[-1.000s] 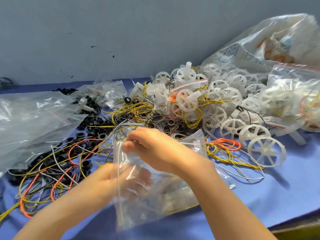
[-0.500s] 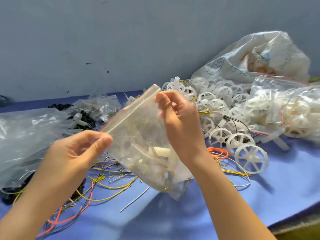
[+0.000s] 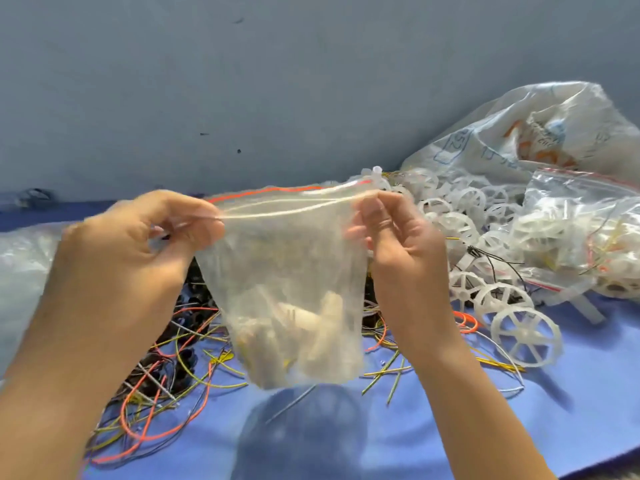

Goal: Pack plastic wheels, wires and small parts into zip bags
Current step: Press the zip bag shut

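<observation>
A clear zip bag [image 3: 287,271] with a red strip along its top hangs upright in the air over the blue table [image 3: 571,410]. White plastic parts and bits of yellow wire lie in its bottom. My left hand [image 3: 138,258] pinches the bag's top left corner and my right hand [image 3: 398,244] pinches the top right corner, stretching the zip edge level between them. Loose white wheels [image 3: 526,336] lie to the right. Orange, yellow and black wires [image 3: 166,386] tangle on the table below my left hand.
Filled zip bags [image 3: 581,237] and a large printed plastic sack [image 3: 519,140] are heaped at the right. Empty clear bags [image 3: 24,265] lie at the far left. Small black rings [image 3: 194,303] sit behind the held bag. A grey wall [image 3: 277,81] stands close behind.
The bag has been lifted from the table and turned upright. Both hands moved to its top corners and pulled the zip edge level.
</observation>
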{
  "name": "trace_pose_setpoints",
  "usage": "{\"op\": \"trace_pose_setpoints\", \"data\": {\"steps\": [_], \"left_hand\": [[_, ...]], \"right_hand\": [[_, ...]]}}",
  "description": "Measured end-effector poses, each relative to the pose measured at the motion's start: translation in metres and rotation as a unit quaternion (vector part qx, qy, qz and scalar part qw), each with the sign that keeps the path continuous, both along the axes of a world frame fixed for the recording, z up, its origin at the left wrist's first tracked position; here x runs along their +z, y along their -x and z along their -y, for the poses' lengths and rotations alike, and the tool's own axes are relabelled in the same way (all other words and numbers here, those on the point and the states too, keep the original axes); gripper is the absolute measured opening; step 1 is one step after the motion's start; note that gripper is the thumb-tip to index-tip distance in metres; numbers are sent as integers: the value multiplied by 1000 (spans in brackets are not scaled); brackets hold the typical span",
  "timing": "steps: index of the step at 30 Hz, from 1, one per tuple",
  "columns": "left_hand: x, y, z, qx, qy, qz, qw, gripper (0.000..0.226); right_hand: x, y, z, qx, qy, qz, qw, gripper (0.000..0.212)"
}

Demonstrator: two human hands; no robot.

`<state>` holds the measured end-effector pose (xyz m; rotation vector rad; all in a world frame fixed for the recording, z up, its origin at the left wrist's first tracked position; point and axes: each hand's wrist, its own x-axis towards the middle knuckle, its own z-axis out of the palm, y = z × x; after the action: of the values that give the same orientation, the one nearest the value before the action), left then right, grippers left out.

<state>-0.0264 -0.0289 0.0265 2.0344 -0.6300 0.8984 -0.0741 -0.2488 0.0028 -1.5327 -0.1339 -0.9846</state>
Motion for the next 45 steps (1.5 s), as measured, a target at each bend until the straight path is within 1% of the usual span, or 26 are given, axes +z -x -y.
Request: {"op": "trace_pose_setpoints", "data": {"steps": [2, 5, 8, 10, 12, 15, 17, 19, 21, 24, 27, 29, 31, 32, 35, 38, 40, 42, 45], "left_hand": [[2, 6, 2, -11, -7, 21, 1000, 8], [5, 13, 2, -33, 5, 0, 999, 9], [8, 13, 4, -44, 35, 13, 998, 4], [5, 15, 6, -66, 45, -17, 997, 14], [5, 17, 7, -108, 80, -61, 989, 18], [14, 21, 4, -164, 150, -61, 973, 10], [21, 21, 2, -209, 197, -71, 955, 18], [19, 17, 4, -231, 222, -99, 942, 26], [10, 9, 10, -228, 244, -138, 932, 30], [-10, -6, 19, -206, 281, -212, 913, 27], [-25, -20, 20, -178, 301, -262, 900, 22], [-30, -26, 18, -171, 304, -275, 896, 21], [-31, -29, 16, -172, 306, -272, 896, 22], [-31, -30, 16, -171, 303, -266, 899, 22], [-28, -32, 13, -160, 284, -255, 910, 24], [-25, -33, 9, -128, 245, -241, 930, 25], [-20, -30, 8, -111, 185, -213, 953, 25], [-14, -24, 10, -99, 101, -185, 973, 26], [-5, -12, 16, -69, -22, -122, 990, 29]], "right_hand": [[-2, -1, 0, -16, -5, -8, 1000, 20], [0, 3, 0, -15, -39, -15, 999, 20], [0, 4, 1, -11, -31, -6, 999, 19], [-1, 6, -1, 4, -44, -22, 999, 17], [1, 9, -1, 28, -53, -24, 998, 17], [9, 18, 5, 65, -42, 12, 997, 17], [14, 20, 9, 84, -49, 29, 995, 15], [10, 16, 11, 95, -79, 5, 992, 13], [-1, 8, 11, 99, -124, -47, 986, 13], [-17, -8, 10, 98, -173, -123, 972, 13], [-27, -18, 8, 131, -189, -179, 957, 24], [-28, -23, 6, 144, -183, -196, 952, 30], [-26, -27, 5, 149, -194, -185, 952, 26], [-25, -29, 4, 149, -202, -178, 951, 24], [-24, -34, 4, 141, -203, -159, 956, 31], [-24, -36, 0, 130, -189, -137, 964, 29], [-23, -36, -4, 128, -174, -116, 969, 24], [-21, -35, -6, 122, -139, -94, 978, 20], [-19, -32, -11, 98, -80, -64, 990, 19]]}}
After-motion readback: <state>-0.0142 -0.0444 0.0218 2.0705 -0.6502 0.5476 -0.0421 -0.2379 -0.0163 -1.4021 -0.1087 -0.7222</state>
